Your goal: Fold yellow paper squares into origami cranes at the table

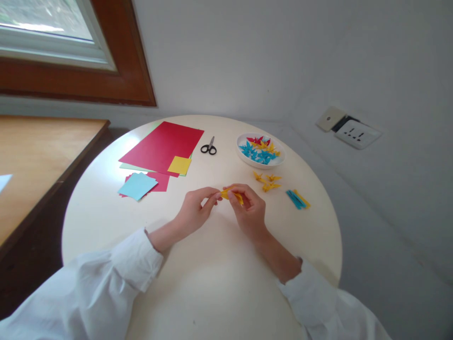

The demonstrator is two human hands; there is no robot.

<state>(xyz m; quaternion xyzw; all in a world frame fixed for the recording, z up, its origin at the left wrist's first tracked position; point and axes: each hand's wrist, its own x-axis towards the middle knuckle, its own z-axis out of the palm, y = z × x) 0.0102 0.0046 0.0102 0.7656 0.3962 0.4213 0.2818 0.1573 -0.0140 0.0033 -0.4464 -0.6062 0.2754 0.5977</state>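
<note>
A small piece of folded yellow paper (230, 194) is held between my two hands, above the middle of the round table. My left hand (198, 208) pinches its left tip between thumb and fingers. On the other side, my right hand (249, 208) grips the body of the paper, with the thumb in front and the fingers curled behind. Parts of the paper are hidden by my fingers. Just beyond my right hand lie several yellow paper cranes (272, 187).
A white dish (260, 165) holds red, yellow and blue paper cranes. Black-handled scissors (208, 148) lie left of it. Red sheets (163, 146), a yellow square (180, 165) and light blue squares (137, 186) are at left. Blue and yellow folded strips (297, 199) lie at right on the white table (212, 293).
</note>
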